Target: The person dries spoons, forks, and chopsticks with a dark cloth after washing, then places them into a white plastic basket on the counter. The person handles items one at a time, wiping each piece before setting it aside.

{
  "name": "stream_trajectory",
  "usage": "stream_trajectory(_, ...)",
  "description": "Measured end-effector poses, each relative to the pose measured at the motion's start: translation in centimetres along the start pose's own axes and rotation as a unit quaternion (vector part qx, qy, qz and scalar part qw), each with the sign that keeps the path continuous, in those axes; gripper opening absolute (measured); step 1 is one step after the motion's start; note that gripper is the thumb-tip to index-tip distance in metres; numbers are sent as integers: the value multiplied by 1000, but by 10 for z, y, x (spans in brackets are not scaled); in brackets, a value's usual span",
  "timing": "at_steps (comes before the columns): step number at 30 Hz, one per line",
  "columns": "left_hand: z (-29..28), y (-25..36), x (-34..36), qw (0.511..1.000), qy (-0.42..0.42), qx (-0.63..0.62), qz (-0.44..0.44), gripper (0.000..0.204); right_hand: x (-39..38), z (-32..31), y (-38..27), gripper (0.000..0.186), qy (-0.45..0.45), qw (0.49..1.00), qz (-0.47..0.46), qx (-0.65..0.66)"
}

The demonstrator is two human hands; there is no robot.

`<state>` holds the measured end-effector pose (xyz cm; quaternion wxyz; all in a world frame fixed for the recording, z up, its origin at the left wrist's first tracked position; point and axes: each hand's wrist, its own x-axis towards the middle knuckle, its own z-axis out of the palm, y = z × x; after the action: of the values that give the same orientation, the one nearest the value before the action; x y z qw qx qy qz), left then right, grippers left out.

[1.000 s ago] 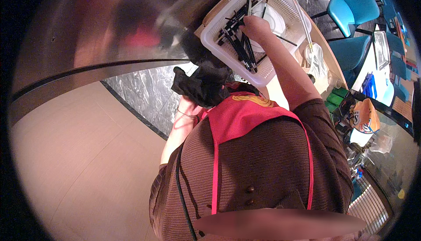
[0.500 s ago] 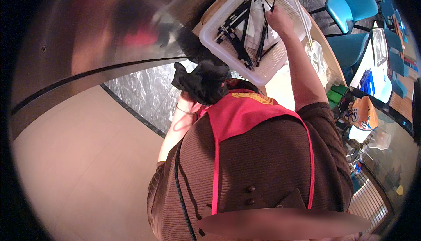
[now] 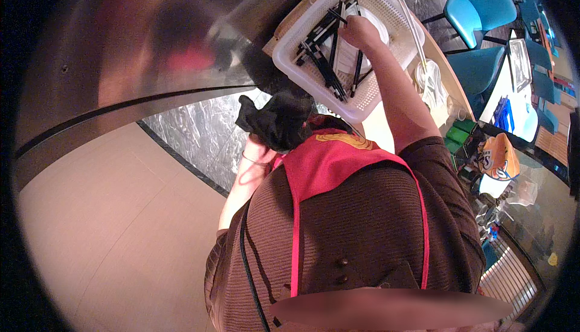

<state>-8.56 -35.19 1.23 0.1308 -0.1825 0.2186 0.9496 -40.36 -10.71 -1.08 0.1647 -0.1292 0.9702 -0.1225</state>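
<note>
My right hand (image 3: 360, 34) reaches into a white perforated plastic basket (image 3: 367, 94), its fingers closed on a thin black chopstick (image 3: 339, 16) that sticks out to the left. Several more black chopsticks (image 3: 329, 69) lie loosely crossed along the basket's left side and middle. A white rounded thing (image 3: 376, 22) lies among them, partly covered by my hand. Lower left, outside the basket, my left hand (image 3: 258, 149) grips a bunched black cloth (image 3: 275, 117), which hides most of the fingers.
The basket rests on a wooden-edged counter (image 3: 448, 60). Clear plastic items (image 3: 430, 84) and green boxes (image 3: 460, 134) stand at its right. An orange-and-white bag (image 3: 499, 157) is farther right. A teal chair (image 3: 481, 9) stands beyond; a shiny brown panel (image 3: 133, 48) rises at left.
My right hand has moved left within the basket, toward the pile of chopsticks. The chopstick it holds now points left instead of up. My left hand stays nearly still with the cloth.
</note>
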Motion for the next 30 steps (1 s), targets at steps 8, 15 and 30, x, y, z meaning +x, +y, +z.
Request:
stream_trajectory(8,-12,2,-25,999,47,-5,22,66,44,30,12,56,36,998,47,27)
stream_trajectory(15,6,11,-22,999,38,1,6,67,53,32,33,37,44,987,80,133)
stream_trajectory(30,30,-1,30,990,-54,130,-2,43,-86,-149,26,26,73,838,-5,540)
